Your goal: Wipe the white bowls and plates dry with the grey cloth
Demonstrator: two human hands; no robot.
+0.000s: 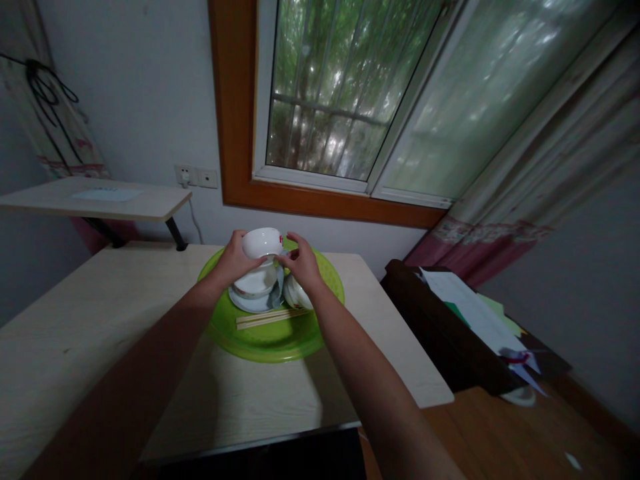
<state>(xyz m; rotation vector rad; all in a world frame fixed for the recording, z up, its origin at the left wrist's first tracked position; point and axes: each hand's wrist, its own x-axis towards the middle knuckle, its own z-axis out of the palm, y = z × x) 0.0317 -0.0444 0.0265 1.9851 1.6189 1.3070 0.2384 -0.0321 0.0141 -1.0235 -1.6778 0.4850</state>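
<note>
Our left hand [239, 259] clasps the bowl [262, 243] at nine o'clock, likely for balance. Right hand [304, 264] half-open at three, hold unclear.

the room is dim; pale daylight enters through the sliding window [370, 100], with white glints among the foliage [325, 73]. soft shadows fall on the bench [120, 300] below the green tray [273, 348]. wide-angle stretch slants the right-hand curtain [550, 153]; the upper corners darken.

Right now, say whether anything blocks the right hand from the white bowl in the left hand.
Nothing visible does: the right hand is close beside the white bowl, the left hand holds its opposite side, and other dishes sit lower. Right-hand contact is unclear.
</note>
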